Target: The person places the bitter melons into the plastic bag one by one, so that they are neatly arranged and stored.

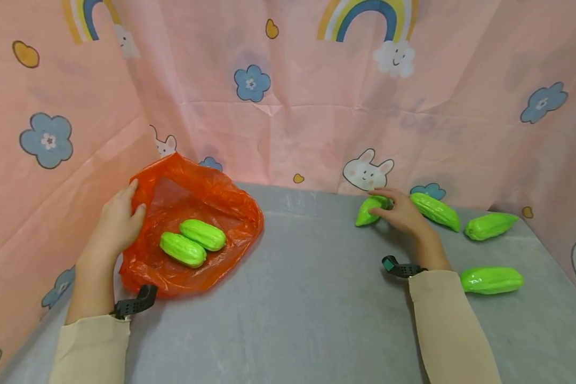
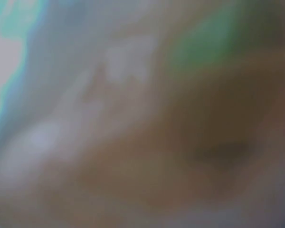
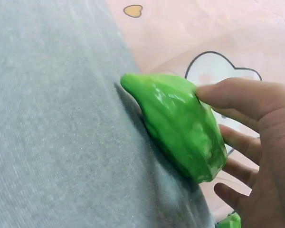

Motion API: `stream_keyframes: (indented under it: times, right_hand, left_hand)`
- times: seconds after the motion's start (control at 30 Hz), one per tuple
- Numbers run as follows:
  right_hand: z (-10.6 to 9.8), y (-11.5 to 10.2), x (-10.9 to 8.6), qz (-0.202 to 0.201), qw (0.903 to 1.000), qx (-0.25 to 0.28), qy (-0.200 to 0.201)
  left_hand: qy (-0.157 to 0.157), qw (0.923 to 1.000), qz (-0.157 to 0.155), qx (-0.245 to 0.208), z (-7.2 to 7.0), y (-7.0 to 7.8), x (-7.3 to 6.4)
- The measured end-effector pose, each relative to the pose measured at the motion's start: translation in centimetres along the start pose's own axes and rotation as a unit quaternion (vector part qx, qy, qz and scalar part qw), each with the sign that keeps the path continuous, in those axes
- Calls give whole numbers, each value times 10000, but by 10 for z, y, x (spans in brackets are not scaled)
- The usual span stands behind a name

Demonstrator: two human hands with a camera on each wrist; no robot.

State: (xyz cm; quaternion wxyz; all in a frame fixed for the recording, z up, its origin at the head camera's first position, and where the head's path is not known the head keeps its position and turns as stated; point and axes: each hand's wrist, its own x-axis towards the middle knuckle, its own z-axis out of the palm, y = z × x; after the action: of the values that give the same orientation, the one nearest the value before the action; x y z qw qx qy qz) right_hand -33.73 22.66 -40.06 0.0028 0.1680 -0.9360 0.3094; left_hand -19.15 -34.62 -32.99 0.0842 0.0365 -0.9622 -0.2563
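On the left lies a wide-mouthed orange-red plastic bag (image 1: 240, 208) with two bright green ribbed gourds (image 1: 202, 235) inside. My left hand (image 1: 117, 221) holds the bag's left rim, thumb on the near side of the film. Toward the back right, my right hand (image 1: 403, 210) has its thumb and fingers around a glossy green gourd (image 1: 366, 212) with a pointed end. In the right wrist view, that gourd (image 3: 178, 121) lies at the table's back edge, the thumb at its upper side and other fingers behind it. The left wrist view is blurred.
Right of the right hand lie more green gourds: one (image 1: 434, 211) near the back curtain, another (image 1: 490, 226) farther right, and one (image 1: 493, 280) beside the right sleeve (image 1: 448, 314). A grey table (image 1: 288, 298) carries everything. A pink patterned curtain (image 1: 297, 138) borders its back and sides.
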Motion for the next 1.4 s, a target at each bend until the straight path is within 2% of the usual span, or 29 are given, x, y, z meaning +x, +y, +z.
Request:
stream_keyframes:
  times: [0.13, 0.4, 0.63, 0.8, 1.07, 1.4]
  right_hand:
    - [-1, 1, -2, -73, 9999, 10, 68]
    - [1, -5, -3, 178, 9997, -5, 135]
    - [2, -4, -4, 66, 9999, 57, 67]
    - [2, -7, -4, -81, 9998, 110, -174]
    - [4, -10, -2, -466, 9957, 5, -795]
    - [3, -16, -3, -600, 9927, 298, -1003]
  left_hand:
    - [-97, 9999, -61, -17, 0, 1, 0]
    - [-50, 9999, -129, -84, 0, 3, -1]
    - [-58, 9998, -137, -127, -2, 3, -2]
    - [-105, 9995, -216, -198, -2, 3, -2]
    - [-153, 9995, -203, -211, -1, 4, -2]
    - [-145, 9995, -255, -137, -1, 2, -2]
